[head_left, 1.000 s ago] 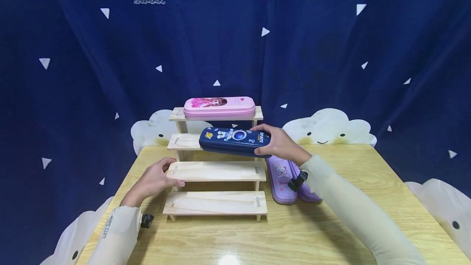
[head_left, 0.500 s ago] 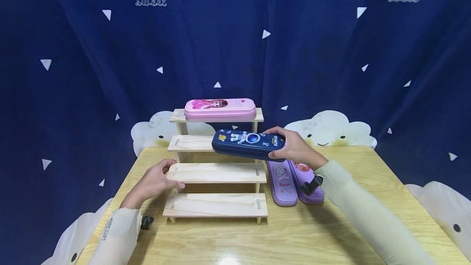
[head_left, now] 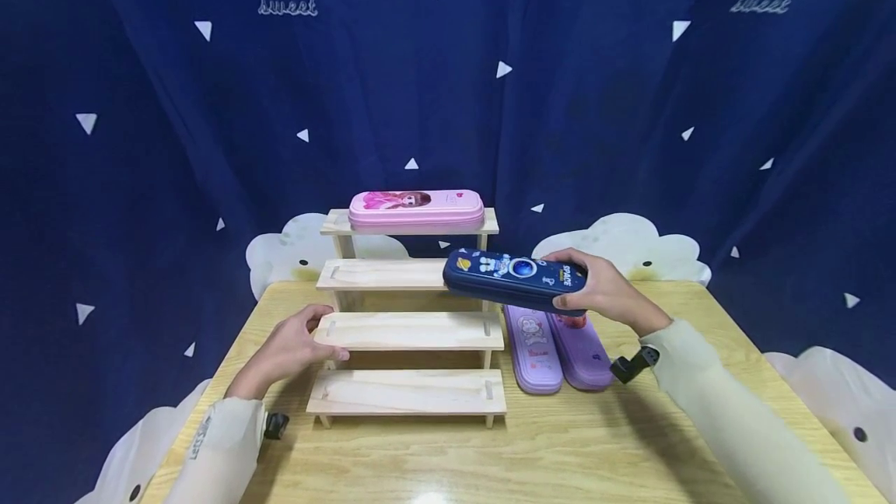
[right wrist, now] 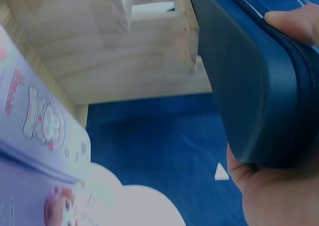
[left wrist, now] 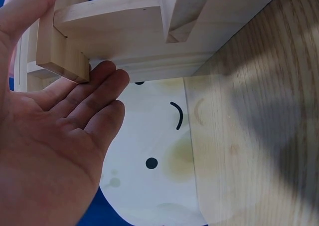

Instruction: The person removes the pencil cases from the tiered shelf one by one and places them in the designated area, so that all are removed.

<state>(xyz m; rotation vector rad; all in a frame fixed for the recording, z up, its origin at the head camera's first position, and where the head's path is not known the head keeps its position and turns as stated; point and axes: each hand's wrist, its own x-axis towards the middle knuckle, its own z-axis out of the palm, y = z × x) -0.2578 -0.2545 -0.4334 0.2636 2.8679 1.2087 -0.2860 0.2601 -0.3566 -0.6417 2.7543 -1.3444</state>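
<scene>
My right hand (head_left: pixel 612 290) grips the right end of a navy pencil case (head_left: pixel 514 278) with a space print, thumb in front and fingers behind. The case hangs in the air, tilted slightly down to the right, its left end before the second tier of a wooden step shelf (head_left: pixel 406 391). In the right wrist view the case's dark underside (right wrist: pixel 234 86) and zip show. My left hand (head_left: pixel 283 348) holds the left end of the third tier, its thumb at the front edge. A pink pencil case (head_left: pixel 416 210) with a doll print lies on the top tier.
Two purple pencil cases, one paler with a rabbit print (head_left: pixel 533 352) and one darker (head_left: pixel 582 356), lie side by side on the wooden table (head_left: pixel 560 449) right of the shelf. Behind hangs a navy curtain (head_left: pixel 595 99) with cloud shapes along the table's edge.
My right hand has moved right with the navy pencil case, away from in front of the second tier, uncovering more of that tier and the darker purple case. My left hand has stayed put.
</scene>
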